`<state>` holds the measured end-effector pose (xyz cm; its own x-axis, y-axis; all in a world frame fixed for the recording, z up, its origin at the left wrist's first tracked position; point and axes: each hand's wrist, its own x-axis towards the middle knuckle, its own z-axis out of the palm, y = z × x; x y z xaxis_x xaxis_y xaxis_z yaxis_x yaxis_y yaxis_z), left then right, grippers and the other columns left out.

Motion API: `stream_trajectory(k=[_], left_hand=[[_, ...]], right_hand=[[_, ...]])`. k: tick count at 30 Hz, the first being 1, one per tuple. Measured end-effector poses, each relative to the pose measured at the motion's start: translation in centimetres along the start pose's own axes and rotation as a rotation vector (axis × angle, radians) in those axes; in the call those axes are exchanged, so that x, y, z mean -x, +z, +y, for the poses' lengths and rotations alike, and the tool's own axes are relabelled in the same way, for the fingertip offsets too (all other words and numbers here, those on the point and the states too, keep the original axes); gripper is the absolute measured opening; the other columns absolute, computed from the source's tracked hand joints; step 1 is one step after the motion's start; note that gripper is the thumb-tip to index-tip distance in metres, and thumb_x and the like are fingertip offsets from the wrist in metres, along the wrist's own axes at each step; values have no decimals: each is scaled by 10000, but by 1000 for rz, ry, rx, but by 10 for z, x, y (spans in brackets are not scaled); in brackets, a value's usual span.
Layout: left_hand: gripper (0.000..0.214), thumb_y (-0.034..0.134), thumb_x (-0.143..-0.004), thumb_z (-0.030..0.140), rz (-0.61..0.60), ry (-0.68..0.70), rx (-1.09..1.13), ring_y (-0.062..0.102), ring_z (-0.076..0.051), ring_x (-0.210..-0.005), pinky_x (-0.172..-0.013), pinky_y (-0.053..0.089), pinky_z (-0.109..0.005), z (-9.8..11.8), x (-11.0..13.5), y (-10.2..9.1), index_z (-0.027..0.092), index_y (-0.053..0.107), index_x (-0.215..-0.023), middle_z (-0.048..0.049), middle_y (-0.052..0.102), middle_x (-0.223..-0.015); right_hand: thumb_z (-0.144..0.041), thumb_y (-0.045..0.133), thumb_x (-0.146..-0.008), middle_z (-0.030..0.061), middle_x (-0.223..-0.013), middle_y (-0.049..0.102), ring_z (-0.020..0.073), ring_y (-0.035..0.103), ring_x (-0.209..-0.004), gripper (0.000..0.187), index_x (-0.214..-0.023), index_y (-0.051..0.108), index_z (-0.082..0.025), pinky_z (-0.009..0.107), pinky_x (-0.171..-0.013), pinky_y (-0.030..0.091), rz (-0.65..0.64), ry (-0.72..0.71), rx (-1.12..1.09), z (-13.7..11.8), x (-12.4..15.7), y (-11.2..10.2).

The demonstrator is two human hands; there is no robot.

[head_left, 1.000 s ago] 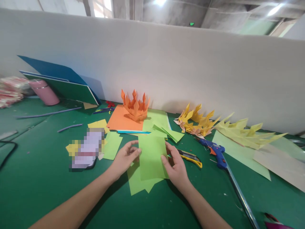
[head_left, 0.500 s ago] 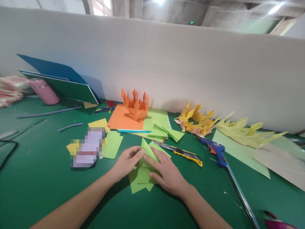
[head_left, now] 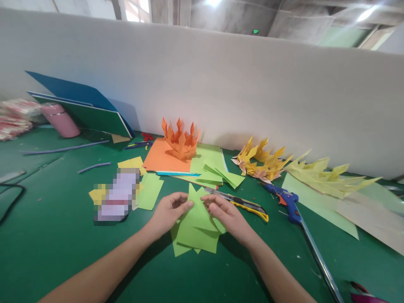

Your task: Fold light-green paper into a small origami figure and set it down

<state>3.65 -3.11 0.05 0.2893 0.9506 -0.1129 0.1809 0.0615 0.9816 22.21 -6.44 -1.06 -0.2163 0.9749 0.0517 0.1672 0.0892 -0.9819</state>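
Note:
A light-green sheet of paper point(head_left: 197, 229) with a pointed top and a crease lies between my hands, over other green pieces. My left hand point(head_left: 172, 212) pinches its upper left edge between thumb and fingers. On the other side, my right hand point(head_left: 229, 216) has its fingers curled and closed at the right edge of the sheet, thumb turned inward. Just beyond the right fingertips lies a yellow utility knife point(head_left: 249, 206). Cut green paper pieces point(head_left: 150, 191) rest left of my left hand.
An orange paper crown point(head_left: 180, 145) stands on coloured sheets at the back. To its right are a yellow paper crown point(head_left: 261, 162) and a pale yellow-green one point(head_left: 328, 174). A blue glue gun point(head_left: 285, 200) lies at right; a pink bottle point(head_left: 59, 120) leans at far left.
The green sheet has gone from folded over to spread wider, its lower part now showing. My right hand has lifted off its face and moved to the right edge. The left hand stays put.

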Motion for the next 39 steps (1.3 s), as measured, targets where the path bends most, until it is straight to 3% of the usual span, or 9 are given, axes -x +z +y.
stream_trajectory(k=[3,9,14,24,39], left_hand=[[263,628,-651,403,19,30,-48,490,-106,-555,-551,424,-245,1,1,1,166,575,-753,26,578,-626],[288,648,-616,411,12,41,-103,500,-113,-551,-550,449,-256,-4,1,3,158,592,-741,16,582,-620],[313,682,-591,359,1,74,-110,539,-126,-596,-559,483,-258,-7,2,4,151,627,-818,-6,616,-689],[313,630,-658,299,-106,135,-182,574,-145,-706,-589,516,-258,-2,3,0,173,687,-940,-38,628,-808],[380,619,-657,300,-174,84,-115,563,-158,-764,-608,515,-279,-1,3,1,161,665,-1007,-58,576,-889]], right_hand=[[-548,641,-703,22,-804,639,173,592,-741,431,-925,634,-179,286,-659,490,-52,73,-4,2,-9,9],[-542,684,-643,-13,-634,603,151,559,-609,405,-752,646,-154,251,-548,449,-17,179,-78,3,-9,16],[-561,678,-631,-2,-680,631,164,585,-625,431,-783,648,-159,278,-596,470,39,196,-191,0,-8,18],[-519,687,-640,8,-738,655,177,604,-670,389,-797,644,-165,292,-636,484,54,189,-192,1,-8,18],[-487,682,-658,19,-772,650,163,575,-675,374,-836,634,-161,284,-643,457,65,179,-208,4,-7,17]])
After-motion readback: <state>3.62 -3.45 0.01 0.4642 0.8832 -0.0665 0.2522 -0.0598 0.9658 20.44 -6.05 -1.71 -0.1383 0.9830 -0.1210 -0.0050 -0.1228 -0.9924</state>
